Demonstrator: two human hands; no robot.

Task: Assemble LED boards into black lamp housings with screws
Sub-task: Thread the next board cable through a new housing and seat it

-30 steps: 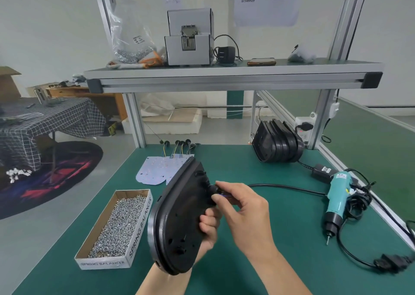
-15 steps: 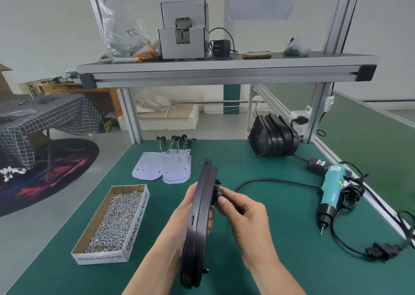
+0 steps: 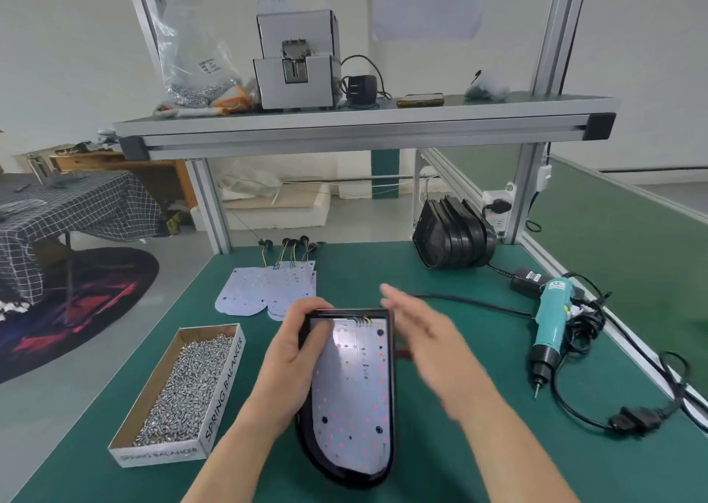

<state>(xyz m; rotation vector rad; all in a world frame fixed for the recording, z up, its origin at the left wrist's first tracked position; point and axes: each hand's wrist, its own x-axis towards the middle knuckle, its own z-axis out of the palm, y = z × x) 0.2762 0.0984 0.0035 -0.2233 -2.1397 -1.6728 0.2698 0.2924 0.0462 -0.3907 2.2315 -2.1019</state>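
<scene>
A black lamp housing (image 3: 390, 395) faces up in front of me with a white LED board (image 3: 354, 395) lying inside it. My left hand (image 3: 295, 357) grips the housing's left rim, thumb over the top edge onto the board. Just right of the housing, my right hand (image 3: 425, 345) hovers blurred with straight fingers and holds nothing. A cardboard box of screws (image 3: 184, 387) sits to the left. More LED boards (image 3: 264, 288) with wires lie behind it. A teal electric screwdriver (image 3: 548, 322) lies on the mat at the right.
Several empty black housings (image 3: 452, 238) are stacked at the back right. The screwdriver's black cable and plug (image 3: 632, 422) trail along the right edge. An aluminium frame shelf (image 3: 364, 127) overhead carries a screw feeder (image 3: 297, 62). The green mat (image 3: 459, 445) covers the bench.
The housing has turned from edge-on to open side up, showing the board. My right hand has let go of the part at its back and moved off to the right.
</scene>
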